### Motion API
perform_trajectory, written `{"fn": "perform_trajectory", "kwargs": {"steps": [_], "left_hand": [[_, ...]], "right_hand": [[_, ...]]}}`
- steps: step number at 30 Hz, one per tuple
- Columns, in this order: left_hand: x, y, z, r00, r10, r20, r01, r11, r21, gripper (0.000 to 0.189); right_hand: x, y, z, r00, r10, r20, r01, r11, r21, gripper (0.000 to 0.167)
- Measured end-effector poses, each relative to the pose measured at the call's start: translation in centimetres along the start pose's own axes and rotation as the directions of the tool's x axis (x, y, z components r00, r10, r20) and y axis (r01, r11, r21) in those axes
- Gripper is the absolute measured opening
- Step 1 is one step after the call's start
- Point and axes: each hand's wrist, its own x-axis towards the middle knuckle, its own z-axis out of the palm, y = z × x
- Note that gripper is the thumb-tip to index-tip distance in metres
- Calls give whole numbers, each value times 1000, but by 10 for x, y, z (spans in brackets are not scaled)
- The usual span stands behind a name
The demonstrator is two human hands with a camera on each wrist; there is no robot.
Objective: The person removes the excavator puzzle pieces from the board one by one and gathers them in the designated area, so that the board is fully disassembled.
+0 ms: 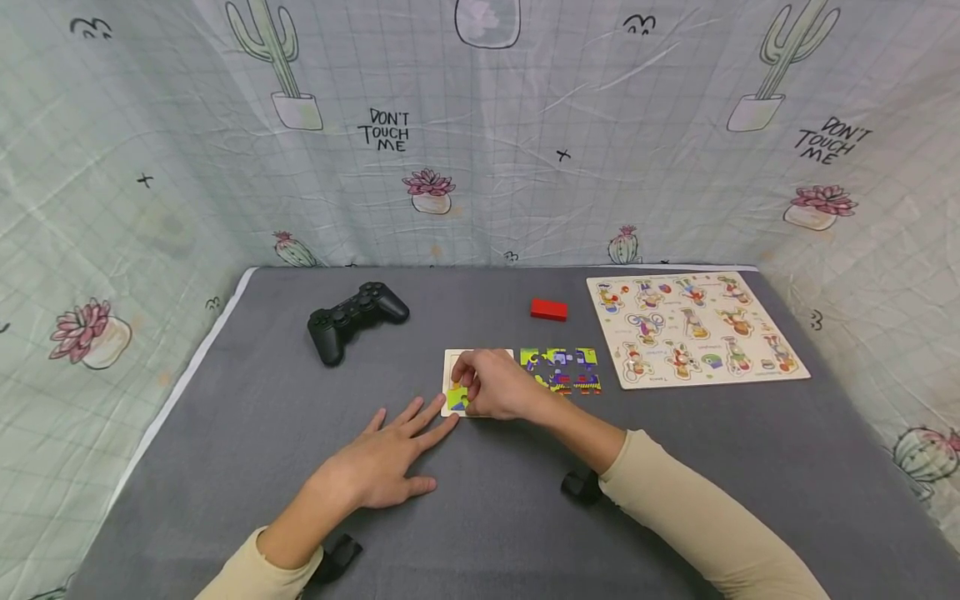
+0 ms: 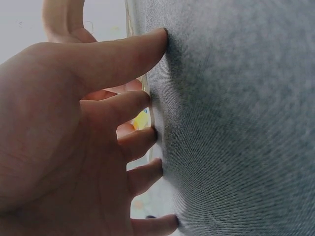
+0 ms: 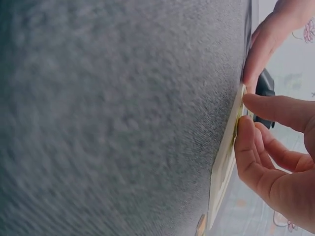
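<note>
A small wooden puzzle tray (image 1: 448, 363) lies mid-table, partly hidden under my right hand (image 1: 498, 385). That hand's thumb and curled fingers pinch a yellow-green puzzle piece (image 3: 236, 129) low over the tray. A green and blue patch of puzzle (image 1: 456, 400) shows in the tray's near left corner. My left hand (image 1: 382, 467) lies spread, its fingers straight and their tips on the cloth, two of them right at the tray's left corner. Beside the tray on the right are several loose puzzle pieces (image 1: 587, 357) in yellow-green and purple, some hidden behind the right hand.
A black game controller (image 1: 352, 317) lies at the back left. Behind the loose pieces sits a red block (image 1: 549, 310). A large wooden board (image 1: 705, 367) with cartoon figures occupies the back right. Printed curtains (image 1: 495, 225) hang along the grey table's back and sides.
</note>
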Motion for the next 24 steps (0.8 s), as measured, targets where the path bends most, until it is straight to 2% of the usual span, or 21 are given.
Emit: {"fn": "perform_trajectory", "kwargs": {"steps": [9, 15, 24], "left_hand": [[0, 0, -1, 1000, 3, 4, -3, 1000, -3, 82], [0, 1, -1, 1000, 9, 1, -9, 1000, -3, 81], [-1, 2, -1, 1000, 5, -3, -5, 1000, 3, 82]], "right_hand": [[-2, 1, 1, 998, 37, -42, -36, 999, 33, 35], [-11, 4, -2, 996, 51, -73, -43, 995, 95, 34], [-27, 11, -10, 989, 120, -85, -106, 982, 156, 33]]}}
